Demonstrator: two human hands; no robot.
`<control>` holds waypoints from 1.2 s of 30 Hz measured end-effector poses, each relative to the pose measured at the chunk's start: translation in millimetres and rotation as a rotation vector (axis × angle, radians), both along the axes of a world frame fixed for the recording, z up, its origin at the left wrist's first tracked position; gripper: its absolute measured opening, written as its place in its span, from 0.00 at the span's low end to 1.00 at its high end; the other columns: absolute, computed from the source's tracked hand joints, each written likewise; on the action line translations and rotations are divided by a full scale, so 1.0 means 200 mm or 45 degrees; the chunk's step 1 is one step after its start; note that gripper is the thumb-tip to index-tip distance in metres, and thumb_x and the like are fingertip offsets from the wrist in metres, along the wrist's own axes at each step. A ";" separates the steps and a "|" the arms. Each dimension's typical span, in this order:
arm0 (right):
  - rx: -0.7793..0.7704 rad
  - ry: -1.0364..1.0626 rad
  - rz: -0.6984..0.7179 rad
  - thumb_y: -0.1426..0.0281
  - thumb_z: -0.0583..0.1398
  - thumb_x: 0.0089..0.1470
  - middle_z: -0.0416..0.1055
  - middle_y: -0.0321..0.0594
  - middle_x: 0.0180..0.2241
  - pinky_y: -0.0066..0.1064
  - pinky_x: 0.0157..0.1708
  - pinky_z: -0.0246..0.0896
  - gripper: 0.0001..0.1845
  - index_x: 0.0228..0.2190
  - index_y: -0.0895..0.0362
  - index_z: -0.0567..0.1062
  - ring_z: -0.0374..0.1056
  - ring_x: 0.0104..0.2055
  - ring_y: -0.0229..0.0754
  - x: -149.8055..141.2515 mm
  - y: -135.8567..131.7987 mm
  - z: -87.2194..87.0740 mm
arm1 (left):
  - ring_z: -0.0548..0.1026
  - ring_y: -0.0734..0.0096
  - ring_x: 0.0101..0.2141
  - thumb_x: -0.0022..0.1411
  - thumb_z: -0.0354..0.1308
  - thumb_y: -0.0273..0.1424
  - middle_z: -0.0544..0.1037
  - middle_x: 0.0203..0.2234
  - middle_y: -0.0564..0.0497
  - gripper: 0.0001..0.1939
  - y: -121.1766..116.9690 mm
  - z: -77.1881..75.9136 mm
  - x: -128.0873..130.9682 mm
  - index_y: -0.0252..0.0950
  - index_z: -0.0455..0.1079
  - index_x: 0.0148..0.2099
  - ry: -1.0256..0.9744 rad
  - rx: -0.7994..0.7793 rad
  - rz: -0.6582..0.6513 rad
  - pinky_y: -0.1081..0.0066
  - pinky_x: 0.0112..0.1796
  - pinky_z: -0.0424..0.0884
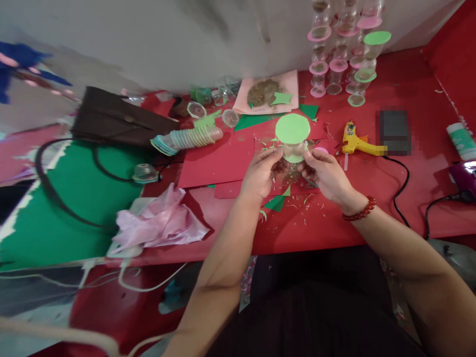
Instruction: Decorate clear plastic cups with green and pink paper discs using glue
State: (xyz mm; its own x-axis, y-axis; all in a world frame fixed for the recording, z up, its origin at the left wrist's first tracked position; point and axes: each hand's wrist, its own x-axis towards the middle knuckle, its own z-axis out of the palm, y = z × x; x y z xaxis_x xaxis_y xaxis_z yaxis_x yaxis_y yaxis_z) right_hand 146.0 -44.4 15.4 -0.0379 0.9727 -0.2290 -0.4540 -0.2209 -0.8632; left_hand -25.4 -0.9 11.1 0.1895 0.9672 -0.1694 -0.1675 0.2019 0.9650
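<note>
Between both hands is a clear plastic cup piece [294,149] topped by a light green paper disc [292,128], with another green disc lower down. My left hand [263,171] pinches its left side, thumb on top and fingers curled beneath. On the opposite side, my right hand [324,171] grips it the same way, a red bead bracelet on that wrist. The piece is held above red paper sheets [219,163] strewn with green scraps. A pink disc [321,149] shows partly behind my right thumb.
A yellow glue gun [357,141] lies to the right, its cord trailing forward. Stacked clear cups with pink and green discs [365,74] stand at the back right. Nested cups [188,140], a brown bag [119,119] and a pink plastic bag [159,220] lie left.
</note>
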 end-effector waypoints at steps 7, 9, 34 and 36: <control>0.013 -0.021 -0.004 0.60 0.71 0.62 0.74 0.32 0.23 0.27 0.28 0.63 0.18 0.25 0.54 0.73 0.66 0.24 0.32 0.00 0.00 0.00 | 0.73 0.73 0.24 0.57 0.75 0.44 0.77 0.22 0.54 0.14 0.00 -0.02 0.02 0.41 0.79 0.32 0.009 0.034 0.073 0.70 0.30 0.70; 0.013 -0.023 0.001 0.61 0.70 0.62 0.74 0.32 0.22 0.27 0.28 0.63 0.18 0.25 0.54 0.73 0.66 0.24 0.32 0.00 0.00 0.00 | 0.73 0.74 0.24 0.56 0.75 0.43 0.77 0.21 0.55 0.14 0.00 -0.02 0.02 0.41 0.78 0.31 -0.003 0.036 0.073 0.71 0.29 0.70; 0.029 -0.140 -0.002 0.58 0.70 0.60 0.72 0.32 0.22 0.28 0.27 0.61 0.19 0.25 0.53 0.73 0.63 0.23 0.32 -0.01 0.00 -0.03 | 0.84 0.53 0.52 0.45 0.82 0.43 0.88 0.42 0.48 0.29 -0.03 -0.01 0.05 0.41 0.77 0.47 -0.172 0.111 -0.126 0.53 0.55 0.79; 0.041 -0.156 0.006 0.57 0.70 0.60 0.72 0.32 0.22 0.27 0.27 0.61 0.20 0.25 0.53 0.73 0.63 0.23 0.32 -0.02 0.00 -0.04 | 0.85 0.55 0.50 0.45 0.82 0.40 0.88 0.40 0.48 0.27 -0.02 -0.02 0.05 0.41 0.79 0.46 -0.168 0.108 -0.108 0.55 0.55 0.79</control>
